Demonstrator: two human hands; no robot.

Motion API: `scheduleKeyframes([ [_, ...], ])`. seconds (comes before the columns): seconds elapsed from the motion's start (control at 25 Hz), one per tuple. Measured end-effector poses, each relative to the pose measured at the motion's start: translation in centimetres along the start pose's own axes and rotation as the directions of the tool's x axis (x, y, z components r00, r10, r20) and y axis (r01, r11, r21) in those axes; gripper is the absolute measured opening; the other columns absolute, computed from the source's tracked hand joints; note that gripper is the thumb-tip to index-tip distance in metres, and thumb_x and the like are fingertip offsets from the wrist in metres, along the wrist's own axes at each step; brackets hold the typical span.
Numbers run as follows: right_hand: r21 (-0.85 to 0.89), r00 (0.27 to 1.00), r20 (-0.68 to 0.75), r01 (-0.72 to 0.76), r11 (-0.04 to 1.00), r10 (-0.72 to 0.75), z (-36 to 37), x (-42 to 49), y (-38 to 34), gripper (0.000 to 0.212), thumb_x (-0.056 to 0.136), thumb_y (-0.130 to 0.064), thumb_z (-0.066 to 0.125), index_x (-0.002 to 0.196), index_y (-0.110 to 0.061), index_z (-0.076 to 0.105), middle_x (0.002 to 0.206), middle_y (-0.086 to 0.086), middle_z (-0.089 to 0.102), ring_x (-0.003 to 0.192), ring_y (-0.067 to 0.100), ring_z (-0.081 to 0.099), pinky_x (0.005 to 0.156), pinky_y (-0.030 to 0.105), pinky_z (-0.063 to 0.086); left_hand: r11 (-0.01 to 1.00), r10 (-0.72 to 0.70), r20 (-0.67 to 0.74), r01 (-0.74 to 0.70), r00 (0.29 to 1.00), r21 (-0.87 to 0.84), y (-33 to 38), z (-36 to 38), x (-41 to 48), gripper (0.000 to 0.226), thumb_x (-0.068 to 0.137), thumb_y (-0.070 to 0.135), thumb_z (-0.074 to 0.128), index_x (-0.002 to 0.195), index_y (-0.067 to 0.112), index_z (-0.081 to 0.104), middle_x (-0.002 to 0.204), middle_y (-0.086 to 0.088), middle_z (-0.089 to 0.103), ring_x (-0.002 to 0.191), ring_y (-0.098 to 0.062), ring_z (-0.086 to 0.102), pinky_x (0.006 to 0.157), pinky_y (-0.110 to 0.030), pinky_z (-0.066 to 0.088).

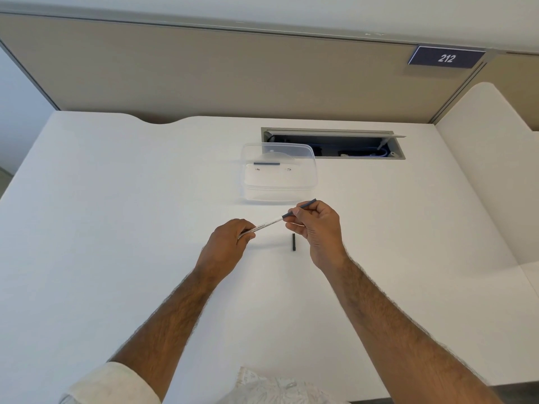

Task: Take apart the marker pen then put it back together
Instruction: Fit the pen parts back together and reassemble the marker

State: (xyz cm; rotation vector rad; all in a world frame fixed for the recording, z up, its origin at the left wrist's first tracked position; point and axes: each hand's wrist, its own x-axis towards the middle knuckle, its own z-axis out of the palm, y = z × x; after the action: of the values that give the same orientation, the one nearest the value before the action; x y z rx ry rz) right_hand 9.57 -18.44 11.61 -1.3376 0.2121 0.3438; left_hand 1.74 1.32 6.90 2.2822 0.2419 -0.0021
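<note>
Honestly the risk here is the grey insert (300, 207) going in crooked and jamming in the white barrel (267, 225), mid-frame. Left hand (230, 240) is closed around the barrel's end, right hand (316, 225) pinches the insert. Small black cap (294, 242) could roll off the desk (116, 199)

Marker pen barrel (266, 225): white, slim, w/ small printed text along its side, held off the tabletop (116, 199), tilted up toward the right. Lower-left end sits in left-hand fingers (248, 232); its upper-right end meets a grey-blue piece (300, 208), prob. the cap or end section, pinched in right-hand fingers (297, 212), in line w/ the barrel. A small black part (294, 242), short & thin, lies loose on the tabletop just below, between the hands, pointing roughly front-to-back.
</note>
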Motion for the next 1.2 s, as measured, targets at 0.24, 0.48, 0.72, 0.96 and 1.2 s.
scheduleKeyframes([
  [0.24, -0.076, 0.997, 0.076, -0.022, 0.997, 0.028, 0.2, -0.1, 0.6, 0.013, 0.088, 0.002, 0.070, 0.099, 0.000, 0.065, 0.090, 0.018, 0.072, 0.081, 0.032, 0.074, 0.074, 0.041, 0.061, 0.999, 0.021, 0.000, -0.021, 1.000, -0.027, 0.6, 0.1, 0.2, 0.008, 0.100, 0.025, 0.060, 0.103, 0.024, 0.068, 0.092, 0.013, 0.065, 0.085, -0.010, 0.060, 0.076, -0.034, 0.052],
  [0.48, -0.146, 0.988, 0.146, -0.027, 0.989, 0.048, 0.1, -0.1, 0.5, 0.021, 0.086, 0.003, 0.072, 0.106, 0.002, 0.066, 0.092, 0.016, 0.069, 0.080, 0.028, 0.071, 0.073, 0.040, 0.060, 0.999, 0.019, -0.005, -0.019, 1.000, -0.043, 0.7, -0.3, 0.3, 0.006, 0.100, 0.022, 0.061, 0.099, 0.023, 0.067, 0.088, 0.010, 0.066, 0.082, -0.013, 0.060, 0.075, -0.037, 0.052],
  [0.72, -0.170, 0.987, 0.153, -0.030, 0.985, 0.056, -0.2, -0.1, 0.5, 0.019, 0.085, -0.002, 0.074, 0.103, -0.001, 0.068, 0.090, 0.015, 0.070, 0.078, 0.025, 0.070, 0.073, 0.037, 0.059, 0.998, -0.025, 0.007, 0.026, 1.000, -0.060, 0.9, -0.2, 0.1, 0.005, 0.098, 0.024, 0.063, 0.094, 0.026, 0.063, 0.085, 0.008, 0.068, 0.080, -0.017, 0.062, 0.074, -0.044, 0.055],
  [0.96, -0.353, 0.990, -0.113, -0.121, 0.928, 0.086, -2.8, 1.4, 2.5, 0.010, 0.082, -0.001, 0.070, 0.091, -0.006, 0.068, 0.085, 0.009, 0.071, 0.066, 0.020, 0.066, 0.060, 0.030, 0.054, 0.991, -0.086, 0.013, 0.086, 0.996, -0.102, 0.6, -0.4, -0.1, 0.011, 0.097, 0.029, 0.065, 0.092, 0.033, 0.055, 0.090, 0.016, 0.071, 0.089, -0.013, 0.067, 0.081, -0.050, 0.059],
  [1.2, -0.907, 0.989, -0.142, -0.142, 0.396, 0.030, -3.5, 2.1, 6.1, 0.016, 0.077, -0.026, 0.071, 0.089, -0.018, 0.062, 0.086, -0.005, 0.064, 0.080, 0.021, 0.063, 0.062, 0.029, 0.044, 0.991, -0.094, 0.014, 0.095, 0.995, -0.090, 0.7, -0.2, -0.2, 0.010, 0.097, 0.030, 0.064, 0.093, 0.033, 0.055, 0.090, 0.015, 0.070, 0.089, -0.015, 0.067, 0.081, -0.050, 0.059],
])
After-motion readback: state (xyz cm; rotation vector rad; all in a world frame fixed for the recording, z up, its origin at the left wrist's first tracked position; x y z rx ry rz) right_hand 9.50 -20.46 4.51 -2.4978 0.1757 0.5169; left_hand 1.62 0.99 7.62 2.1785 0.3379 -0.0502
